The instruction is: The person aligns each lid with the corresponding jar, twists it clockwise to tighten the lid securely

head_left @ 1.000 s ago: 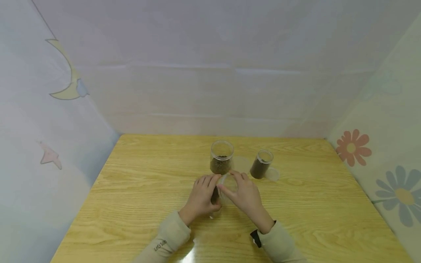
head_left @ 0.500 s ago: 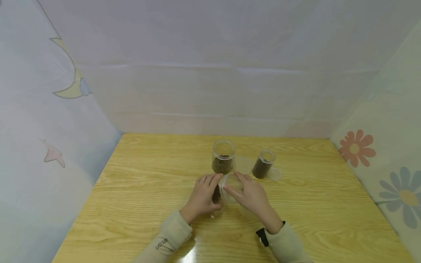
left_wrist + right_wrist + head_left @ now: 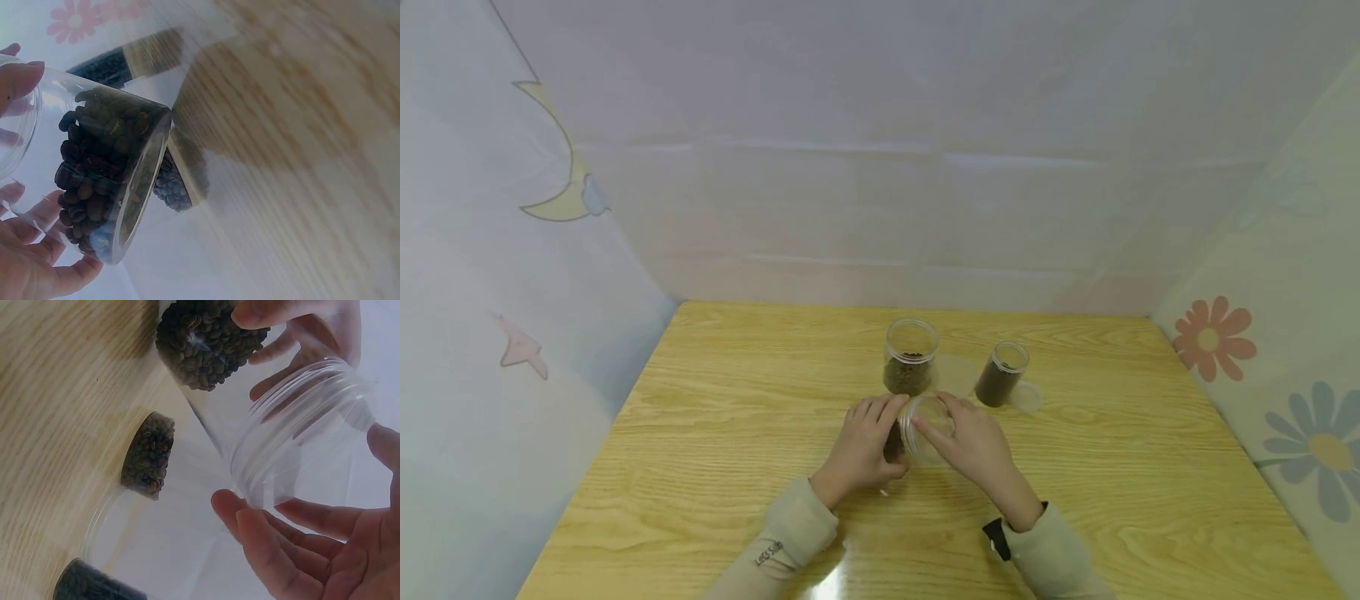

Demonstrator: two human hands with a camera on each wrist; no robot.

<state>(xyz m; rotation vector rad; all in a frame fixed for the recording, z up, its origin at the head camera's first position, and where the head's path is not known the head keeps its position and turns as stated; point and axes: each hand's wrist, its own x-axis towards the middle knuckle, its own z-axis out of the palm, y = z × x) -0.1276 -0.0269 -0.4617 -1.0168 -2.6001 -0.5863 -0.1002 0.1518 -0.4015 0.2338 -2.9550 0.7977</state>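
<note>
A clear jar [image 3: 94,181] partly filled with dark coffee beans leans on its side toward the right, just above or on the table. My left hand [image 3: 861,446] grips it around the body. My right hand [image 3: 973,446] is at the mouth end, thumb and fingers curled around the edge of a clear lid [image 3: 938,429] at the jar's threaded rim. Thumb and fingertips press on opposite sides in the right wrist view. Whether the lid sits fully on the thread cannot be told through the clear plastic.
Behind the hands stands a wider open jar [image 3: 908,375] of dark beans. A narrower open jar [image 3: 996,383] of dark contents is to its right. Translucent round lids [image 3: 1026,397] lie on the wooden table [image 3: 700,442] beside them. Fabric walls enclose the back and sides.
My right hand has shifted slightly right and turned a little at the lid between the first and second frames. My left hand keeps its grip on the jar, almost still.
</note>
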